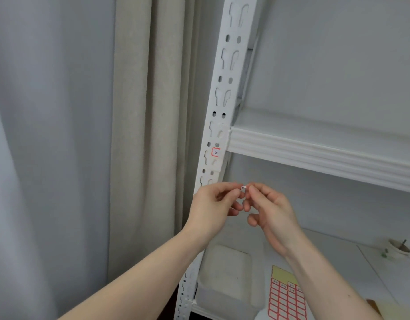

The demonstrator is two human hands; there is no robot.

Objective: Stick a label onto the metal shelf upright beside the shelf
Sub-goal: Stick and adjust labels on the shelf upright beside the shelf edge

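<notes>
A white perforated metal upright (224, 88) runs from top centre down to the bottom left of the shelf unit. One red-bordered label (215, 153) with handwriting is stuck on it just below the upper shelf's front edge. My left hand (213, 206) and my right hand (268, 209) meet in front of the upright, lower down. Together their fingertips pinch a small white label with a red border (243, 188). It hangs in the air just right of the upright, not touching it.
The white upper shelf (314, 153) juts out to the right. On the lower shelf lie a sheet of red-bordered labels (284, 299), a white lidded container (224, 273) and a small cup with a stick in it (399, 248). Beige and grey curtains (130, 135) hang at the left.
</notes>
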